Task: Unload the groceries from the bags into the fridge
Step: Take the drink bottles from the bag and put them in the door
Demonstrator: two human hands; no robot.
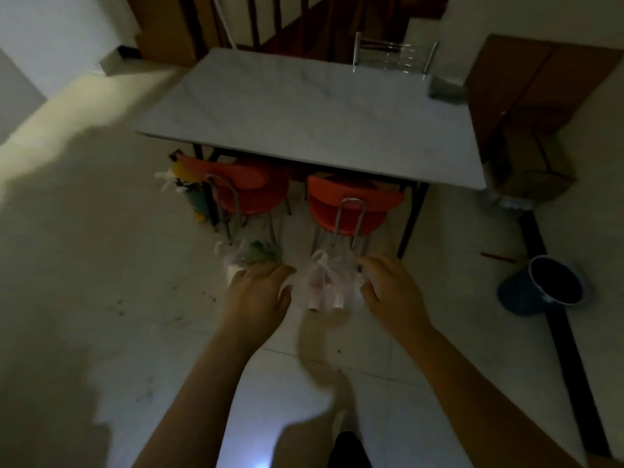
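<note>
From the head view, both arms reach down to a pale plastic bag (324, 285) on the tiled floor (101, 265), just in front of two red chairs (347, 211) tucked under a grey desk (304, 116). The left hand (258, 292) touches the bag's left side, the right hand (388, 285) its right; blur hides whether either grip has closed. A second bag (250, 256) holding something green sits just left. A blue bucket (543, 285) stands well apart on the right
</note>
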